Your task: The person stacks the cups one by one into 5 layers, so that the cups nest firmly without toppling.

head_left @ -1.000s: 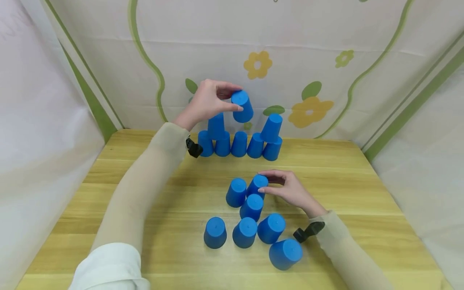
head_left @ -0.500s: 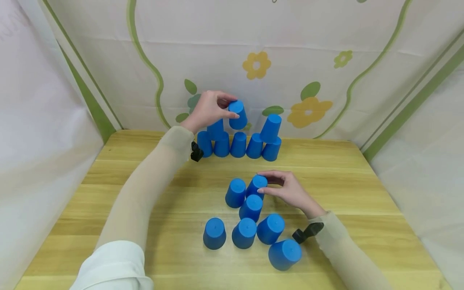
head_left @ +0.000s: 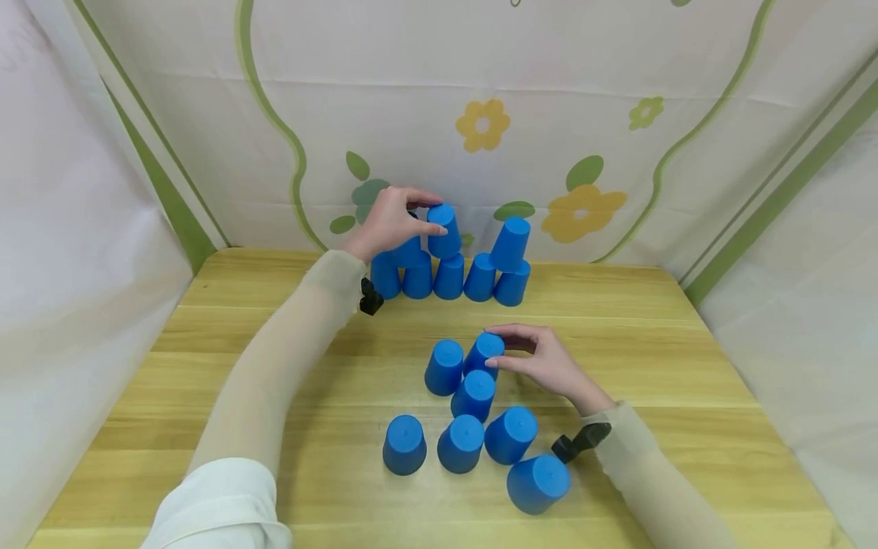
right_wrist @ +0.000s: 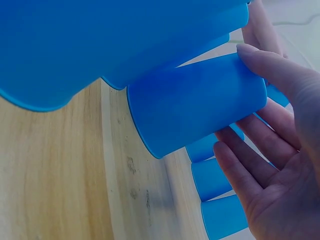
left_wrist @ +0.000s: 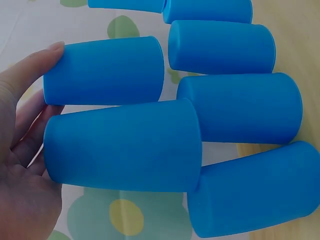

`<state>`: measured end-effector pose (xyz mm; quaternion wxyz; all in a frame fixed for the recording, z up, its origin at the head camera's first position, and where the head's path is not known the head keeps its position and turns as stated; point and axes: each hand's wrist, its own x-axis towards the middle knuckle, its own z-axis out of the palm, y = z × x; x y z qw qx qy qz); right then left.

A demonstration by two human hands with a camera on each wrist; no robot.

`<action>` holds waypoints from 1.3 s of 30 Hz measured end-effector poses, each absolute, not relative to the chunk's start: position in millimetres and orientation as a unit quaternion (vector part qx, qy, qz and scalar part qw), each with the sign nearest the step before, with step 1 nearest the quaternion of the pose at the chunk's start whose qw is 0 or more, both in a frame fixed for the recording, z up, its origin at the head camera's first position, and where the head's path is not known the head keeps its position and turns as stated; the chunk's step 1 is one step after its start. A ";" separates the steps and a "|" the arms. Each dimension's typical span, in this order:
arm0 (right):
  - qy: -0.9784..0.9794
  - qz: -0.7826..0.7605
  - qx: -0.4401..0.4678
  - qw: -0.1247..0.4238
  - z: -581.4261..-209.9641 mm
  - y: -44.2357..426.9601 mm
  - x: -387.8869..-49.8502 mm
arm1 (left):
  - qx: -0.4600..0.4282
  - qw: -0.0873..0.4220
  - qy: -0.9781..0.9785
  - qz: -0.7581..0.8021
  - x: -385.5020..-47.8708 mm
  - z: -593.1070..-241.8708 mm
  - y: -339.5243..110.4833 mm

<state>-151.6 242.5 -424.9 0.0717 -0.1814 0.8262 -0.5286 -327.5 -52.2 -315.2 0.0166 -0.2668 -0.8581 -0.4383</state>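
In the head view my left hand [head_left: 392, 221] pinches an upside-down blue cup [head_left: 444, 233] by its upper end, just over the back row of blue cups [head_left: 449, 277]. In the left wrist view the held cup [left_wrist: 107, 72] lies beside a second-tier cup [left_wrist: 122, 146]; a gap to the row cups shows. Another second-tier cup [head_left: 511, 244] stands at the row's right end. My right hand [head_left: 549, 361] grips the top of a standing blue cup [head_left: 484, 354] nearer the front; the right wrist view shows thumb and fingers on opposite sides of that cup [right_wrist: 197, 102].
Around the right hand's cup stand more upside-down blue cups, one at its left [head_left: 443, 367], one in front [head_left: 473, 396] and several nearer the front edge [head_left: 405, 445]. A flowered cloth [head_left: 384, 122] hangs behind the wooden table [head_left: 343, 412].
The left hand has lowered its cup, moving slightly left, from well above the back row to just over it. The right hand keeps its grip on the same cup, nearly unmoved.
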 end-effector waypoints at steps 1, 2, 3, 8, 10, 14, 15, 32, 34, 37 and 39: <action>0.826 -0.528 -0.181 0.071 -424.7 242.3 -151.5 | -0.266 0.017 -0.859 -0.438 -327.6 -316.0 -52.5; 0.827 -0.528 -0.181 0.071 -424.4 242.0 -151.3 | -0.265 0.018 -0.859 -0.439 -327.5 -316.6 -52.8; 0.827 -0.528 -0.180 0.071 -424.2 241.7 -151.1 | -0.263 0.018 -0.859 -0.438 -327.6 -317.3 -53.0; 0.823 -0.534 -0.182 0.069 -424.0 241.2 -150.6 | -0.259 0.023 -0.861 -0.437 -328.1 -319.0 -54.3; 0.821 -0.537 -0.183 0.069 -424.3 241.4 -150.6 | -0.258 0.022 -0.862 -0.435 -328.3 -319.2 -54.9; 0.818 -0.541 -0.183 0.065 -423.2 242.8 -151.4 | -0.259 0.019 -0.865 -0.430 -329.0 -319.7 -56.0; 0.818 -0.542 -0.182 0.062 -422.6 243.5 -151.9 | -0.259 0.017 -0.866 -0.428 -329.0 -319.8 -56.1; 0.801 -0.549 -0.211 -0.112 -341.1 251.9 -185.2 | -0.262 0.001 -0.875 -0.408 -329.8 -321.2 -56.7; 0.791 -0.553 -0.221 -0.138 -331.0 250.8 -191.6 | -0.261 0.002 -0.876 -0.406 -329.4 -320.8 -56.3; 0.781 -0.562 -0.221 -0.161 -316.1 248.3 -200.4 | -0.263 0.002 -0.876 -0.404 -329.5 -320.9 -55.3; 0.778 -0.566 -0.215 -0.169 -307.3 246.4 -207.2 | -0.264 0.003 -0.876 -0.404 -329.8 -321.3 -54.8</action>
